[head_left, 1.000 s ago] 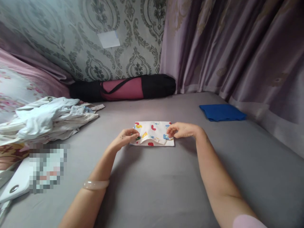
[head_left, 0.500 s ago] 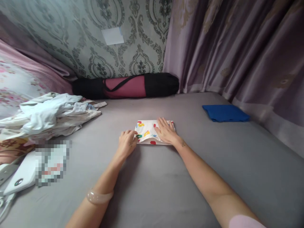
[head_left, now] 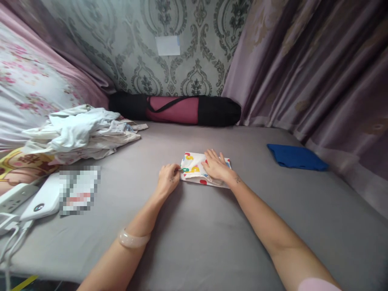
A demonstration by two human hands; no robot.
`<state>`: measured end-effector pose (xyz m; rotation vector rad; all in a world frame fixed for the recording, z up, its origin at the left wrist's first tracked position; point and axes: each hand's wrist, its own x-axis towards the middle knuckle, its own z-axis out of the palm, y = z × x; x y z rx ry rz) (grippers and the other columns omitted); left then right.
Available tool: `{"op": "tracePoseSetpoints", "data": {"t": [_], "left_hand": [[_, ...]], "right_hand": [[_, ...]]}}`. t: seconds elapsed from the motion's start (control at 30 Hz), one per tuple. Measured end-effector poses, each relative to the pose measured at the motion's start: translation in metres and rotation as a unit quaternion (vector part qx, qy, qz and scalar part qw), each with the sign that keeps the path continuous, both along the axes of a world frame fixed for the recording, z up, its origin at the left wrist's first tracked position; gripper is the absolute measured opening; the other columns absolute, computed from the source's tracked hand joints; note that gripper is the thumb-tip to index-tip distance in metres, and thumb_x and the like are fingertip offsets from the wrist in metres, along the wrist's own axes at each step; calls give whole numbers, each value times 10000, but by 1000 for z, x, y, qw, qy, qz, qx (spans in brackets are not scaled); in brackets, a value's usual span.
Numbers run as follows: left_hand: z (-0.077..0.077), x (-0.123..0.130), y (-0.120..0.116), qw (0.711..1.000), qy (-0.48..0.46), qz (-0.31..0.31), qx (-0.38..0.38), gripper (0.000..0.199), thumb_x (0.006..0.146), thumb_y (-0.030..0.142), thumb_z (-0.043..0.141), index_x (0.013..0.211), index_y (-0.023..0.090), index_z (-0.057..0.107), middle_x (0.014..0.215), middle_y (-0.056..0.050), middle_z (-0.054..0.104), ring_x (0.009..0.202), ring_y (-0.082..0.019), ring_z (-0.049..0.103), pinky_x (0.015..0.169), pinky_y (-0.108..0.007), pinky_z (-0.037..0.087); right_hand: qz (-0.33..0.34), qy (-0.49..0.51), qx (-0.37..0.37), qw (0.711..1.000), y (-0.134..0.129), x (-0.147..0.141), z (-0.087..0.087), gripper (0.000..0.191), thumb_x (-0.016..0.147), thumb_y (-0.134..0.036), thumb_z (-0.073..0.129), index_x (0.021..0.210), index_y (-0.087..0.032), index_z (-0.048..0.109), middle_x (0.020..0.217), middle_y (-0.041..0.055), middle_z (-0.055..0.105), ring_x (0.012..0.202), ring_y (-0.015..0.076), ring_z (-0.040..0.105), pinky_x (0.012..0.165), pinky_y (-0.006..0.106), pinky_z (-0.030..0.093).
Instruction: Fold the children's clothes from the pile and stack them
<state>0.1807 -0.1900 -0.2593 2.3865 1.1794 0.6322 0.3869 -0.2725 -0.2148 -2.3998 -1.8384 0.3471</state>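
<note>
In went my left hand [head_left: 169,178], grip narrow on the folded printed cloth [head_left: 195,159], right hand [head_left: 217,167] spread flat: one uneven tug could've rucked it!

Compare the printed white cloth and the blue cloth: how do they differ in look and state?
The printed cloth is white with colourful shapes; the blue cloth looks plain.
The printed cloth is under the right hand, with the left hand at its edge; the blue cloth is untouched.
Both lie flat and look folded on the grey sheet.
</note>
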Motion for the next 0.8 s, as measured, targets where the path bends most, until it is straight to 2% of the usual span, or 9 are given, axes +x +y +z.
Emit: {"op": "tracePoseSetpoints", "data": {"t": [0.07,0.13,0.27,0.37,0.6,0.8], "left_hand": [[-2,-1,1,1000,-5,0,1,228,828,158,477,936,187,675,928,-69,690,860,-211,572,828,-340,419],[-3,-1,1,1000,-7,-1,3,229,830,151,472,929,184,675,931,-69,692,854,-206,577,833,-337,416],[-4,-1,1,1000,-8,6,6,230,834,141,471,936,187,673,923,-64,692,838,-196,579,834,-323,416],[-3,0,2,1000,-10,11,5,236,836,135,466,938,191,671,916,-59,692,837,-193,580,833,-317,418],[-1,-1,3,1000,-17,17,-9,254,825,123,453,928,195,674,894,-53,696,809,-193,584,818,-331,429],[2,-1,3,998,-50,36,-25,269,813,95,439,946,186,656,908,-54,709,851,-202,609,846,-344,451]], "right_hand": [[10,-1,37,999,10,-12,0,638,968,-401,214,1498,-47,233,1583,131,159,1464,241,67,1166,479,28],[10,-1,55,998,19,-23,-8,649,973,-419,184,1498,-41,231,1582,133,163,1463,236,71,1168,459,31],[0,-18,59,998,25,-37,-30,638,973,-403,189,1487,-32,264,1565,138,227,1452,240,135,1166,439,47],[4,-27,63,998,25,-37,-37,633,973,-401,189,1484,-37,277,1559,132,248,1446,241,151,1165,433,54],[11,-2,20,1000,27,-35,-22,641,966,-396,218,1488,-25,254,1567,158,205,1452,268,128,1160,468,68],[26,-3,77,997,41,-61,-16,611,973,-361,212,1480,-25,268,1571,157,196,1455,257,113,1161,466,60]]}}
